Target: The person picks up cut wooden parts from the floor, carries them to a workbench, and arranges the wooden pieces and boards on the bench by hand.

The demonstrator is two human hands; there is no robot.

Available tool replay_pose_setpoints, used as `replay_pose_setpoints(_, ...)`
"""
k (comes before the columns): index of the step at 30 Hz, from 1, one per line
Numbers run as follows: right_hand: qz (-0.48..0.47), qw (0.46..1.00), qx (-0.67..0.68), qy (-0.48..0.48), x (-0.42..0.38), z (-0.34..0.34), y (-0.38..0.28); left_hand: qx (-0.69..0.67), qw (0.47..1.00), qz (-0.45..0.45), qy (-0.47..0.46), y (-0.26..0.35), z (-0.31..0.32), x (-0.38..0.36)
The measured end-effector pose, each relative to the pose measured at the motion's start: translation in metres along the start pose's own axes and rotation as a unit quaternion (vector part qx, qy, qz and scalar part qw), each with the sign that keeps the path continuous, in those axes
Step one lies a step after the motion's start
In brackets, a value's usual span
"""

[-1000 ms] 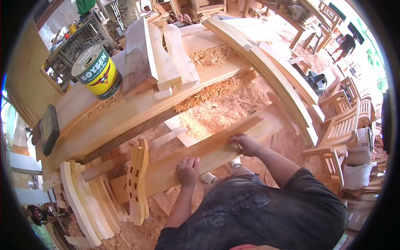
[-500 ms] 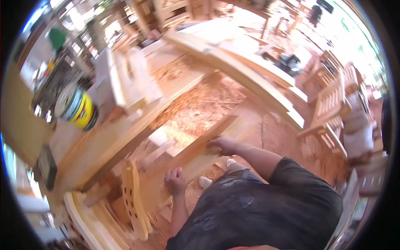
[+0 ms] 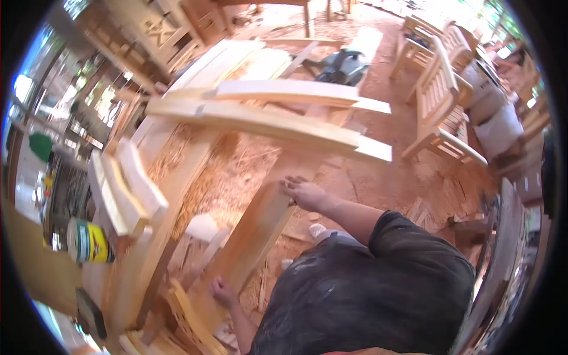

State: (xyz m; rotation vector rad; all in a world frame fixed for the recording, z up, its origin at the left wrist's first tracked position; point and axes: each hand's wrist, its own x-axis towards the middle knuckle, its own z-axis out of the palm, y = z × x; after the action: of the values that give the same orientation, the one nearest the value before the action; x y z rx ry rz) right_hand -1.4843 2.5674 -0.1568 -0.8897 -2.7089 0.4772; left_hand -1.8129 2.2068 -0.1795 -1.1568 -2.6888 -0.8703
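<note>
A long, flat wooden board point(image 3: 251, 234) lies lengthwise in front of me, its broad face turned up. At its far end my right hand point(image 3: 303, 193) bends its fingers over the edge. My left hand point(image 3: 223, 292) is closed at the board's nearer part, with the fingertips partly hidden. Just beside the left hand stands a curved wooden piece with slots point(image 3: 192, 322).
Curved timbers point(image 3: 266, 121) lie across a bench beam point(image 3: 168, 219). A yellow-labelled can point(image 3: 92, 241) and a dark block point(image 3: 90, 312) sit left. A power tool point(image 3: 343, 66) lies beyond; wooden chairs point(image 3: 438, 100) stand right. Shavings point(image 3: 236, 171) cover the floor.
The view has swung, so the bench and can appear further left and lower. The board now points more steeply away, and my right hand is at its far end.
</note>
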Motion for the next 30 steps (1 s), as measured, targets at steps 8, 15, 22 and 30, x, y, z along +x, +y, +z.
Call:
replay_pose_setpoints(8, 0.179, 0.974, 0.126, -0.058, -0.065, -0.064, 0.009, 0.01, 1.0, 0.002, -0.022, -0.009, 0.003, 0.001)
replay_pose_setpoints(15, 0.323, 0.928, 0.168, -0.085, -0.163, -0.059, -0.035, 0.017, 0.999, 0.031, -0.024, -0.026, 0.009, 0.003)
replay_pose_setpoints(22, 0.335, 0.887, 0.18, -0.261, -0.199, 0.012, -0.109, -0.019, 0.999, 0.018, -0.043, -0.012, -0.006, 0.003)
replay_pose_setpoints(30, 0.245, 0.924, 0.172, -0.237, -0.205, 0.071, -0.122, -0.056, 0.998, -0.012, -0.023, -0.016, 0.006, 0.0)
